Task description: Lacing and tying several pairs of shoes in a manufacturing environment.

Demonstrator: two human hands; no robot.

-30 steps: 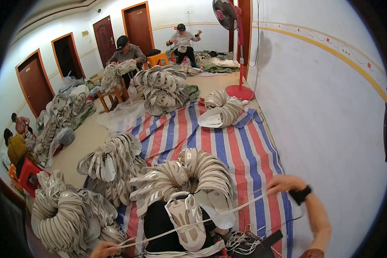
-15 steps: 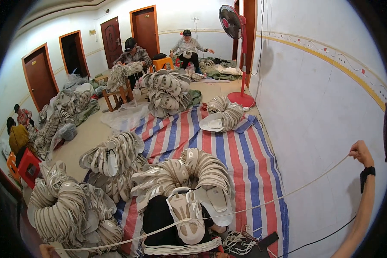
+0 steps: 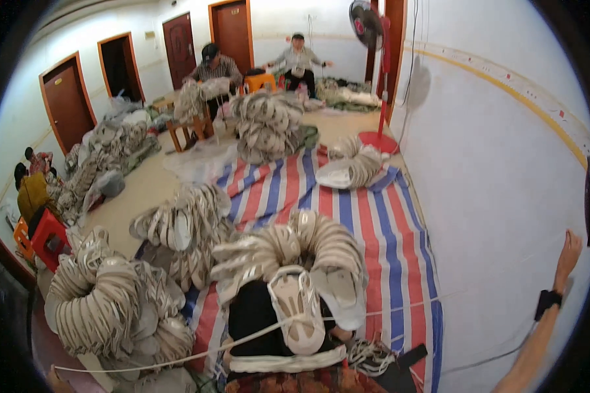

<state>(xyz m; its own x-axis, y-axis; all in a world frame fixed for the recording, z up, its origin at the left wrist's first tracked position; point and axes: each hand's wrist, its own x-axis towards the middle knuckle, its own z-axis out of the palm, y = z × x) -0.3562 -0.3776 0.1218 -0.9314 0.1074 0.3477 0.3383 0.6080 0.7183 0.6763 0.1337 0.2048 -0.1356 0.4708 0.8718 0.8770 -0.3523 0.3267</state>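
Note:
A beige and white shoe upper (image 3: 296, 318) rests on my lap, with a long cream shoelace (image 3: 242, 338) running across it to both sides. At the lower left edge, my left hand (image 3: 60, 380) is closed on the lace's left end; most of that hand is cut off. My right hand (image 3: 568, 254) is raised beside the white wall, somewhat blurred, its fingers stretched upward and no lace visible in them. The lace's right part fades out over the striped sheet, short of that hand. A bundle of white laces (image 3: 288, 361) lies across my lap below the upper.
Curved stacks of shoe uppers (image 3: 95, 301) surround me on the striped sheet (image 3: 390, 262). Loose laces (image 3: 372, 357) and a dark phone (image 3: 412, 357) lie at my right. Farther off are a standing fan (image 3: 383, 78), a red chair (image 3: 48, 237) and several seated people.
My right hand has gone from a pinch on the lace to outstretched fingers, and the lace's right part has dropped. The view has shifted, and my left hand stays on its end.

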